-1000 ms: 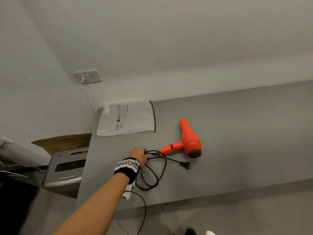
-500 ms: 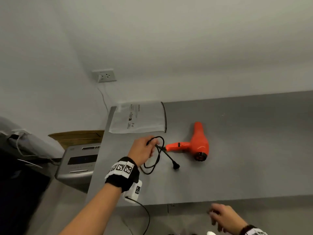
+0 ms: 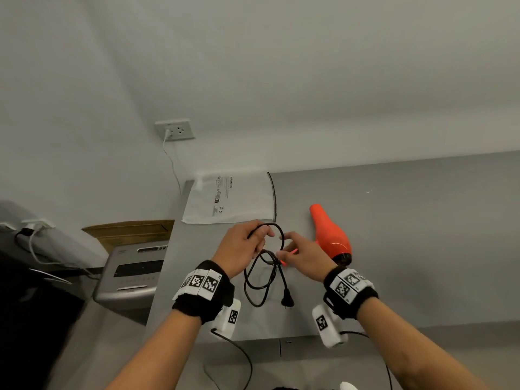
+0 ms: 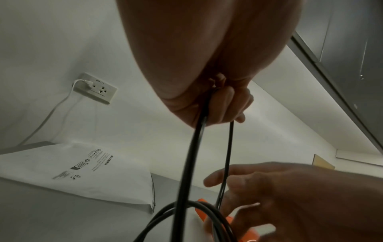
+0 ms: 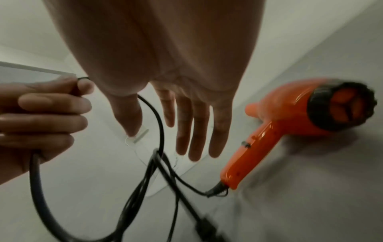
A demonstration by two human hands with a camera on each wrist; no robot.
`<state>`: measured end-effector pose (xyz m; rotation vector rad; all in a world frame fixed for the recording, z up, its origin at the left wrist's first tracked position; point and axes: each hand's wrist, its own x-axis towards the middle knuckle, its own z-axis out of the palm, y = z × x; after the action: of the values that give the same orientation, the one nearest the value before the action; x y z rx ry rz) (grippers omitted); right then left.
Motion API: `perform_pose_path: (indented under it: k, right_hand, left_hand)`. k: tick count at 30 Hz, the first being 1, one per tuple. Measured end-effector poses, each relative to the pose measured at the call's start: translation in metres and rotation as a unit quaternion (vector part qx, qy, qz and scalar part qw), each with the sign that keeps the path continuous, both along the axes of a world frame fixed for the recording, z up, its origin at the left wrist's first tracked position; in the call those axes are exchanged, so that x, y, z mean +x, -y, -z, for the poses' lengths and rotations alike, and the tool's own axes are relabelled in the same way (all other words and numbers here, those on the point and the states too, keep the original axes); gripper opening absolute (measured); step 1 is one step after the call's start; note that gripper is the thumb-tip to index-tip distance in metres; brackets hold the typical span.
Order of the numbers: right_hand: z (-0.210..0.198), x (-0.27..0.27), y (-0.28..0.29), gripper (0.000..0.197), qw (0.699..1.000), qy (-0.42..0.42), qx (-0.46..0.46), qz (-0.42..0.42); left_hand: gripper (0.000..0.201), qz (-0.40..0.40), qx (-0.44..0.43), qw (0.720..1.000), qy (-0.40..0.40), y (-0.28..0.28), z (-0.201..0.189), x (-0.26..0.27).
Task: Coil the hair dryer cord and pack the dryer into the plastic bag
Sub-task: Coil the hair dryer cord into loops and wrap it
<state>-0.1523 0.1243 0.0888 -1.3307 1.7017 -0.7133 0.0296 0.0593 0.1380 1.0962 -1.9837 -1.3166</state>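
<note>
An orange hair dryer [image 3: 330,235] [image 5: 290,117] lies on the grey table [image 3: 408,235]. Its black cord [image 3: 264,274] [image 4: 184,172] [image 5: 153,163] hangs in loops, the plug [image 3: 287,300] dangling low. My left hand [image 3: 243,250] [image 4: 221,101] grips the top of the loops above the table. My right hand [image 3: 304,256] [image 5: 186,127] is just right of the loops, over the dryer's handle, fingers straight and holding nothing. The white plastic bag [image 3: 228,199] [image 4: 82,172] lies flat at the table's back left corner.
A wall socket [image 3: 175,130] with a white cable plugged in sits above the bag. Left of the table stand a silver machine [image 3: 132,274] and a cardboard box [image 3: 129,230]. The table's front edge [image 3: 281,337] is close to my wrists.
My left hand has lifted the cord loops off the table. My right hand came up from below the table edge to the cord beside the dryer handle.
</note>
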Motion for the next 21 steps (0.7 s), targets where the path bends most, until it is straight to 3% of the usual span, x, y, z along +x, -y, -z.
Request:
perform_pose_path:
  k: [6, 10, 12, 17, 21]
  right_hand:
    - [0.017, 0.013, -0.003, 0.013, 0.997, 0.078, 0.01, -0.014]
    - [0.021, 0.0, -0.011, 0.006, 0.988, 0.132, 0.001, 0.077]
    - [0.02, -0.007, -0.014, 0.009, 0.987, 0.119, -0.015, 0.108]
    - [-0.002, -0.003, -0.019, 0.01, 0.986, 0.08, -0.089, 0.118]
    - [-0.01, 0.001, -0.008, 0.009, 0.978, -0.041, -0.154, 0.134]
  left_hand:
    - [0.027, -0.023, -0.014, 1.0, -0.009, 0.005, 0.0, 0.004]
    - [0.028, -0.099, -0.006, 0.995, -0.008, 0.017, 0.006, 0.017]
    - [0.028, -0.109, 0.016, 0.994, -0.013, 0.019, 0.009, 0.022]
    - [0.026, -0.027, 0.046, 0.999, 0.0, 0.004, 0.017, 0.01]
    - [0.025, 0.065, 0.049, 0.996, -0.029, -0.01, 0.017, -0.008]
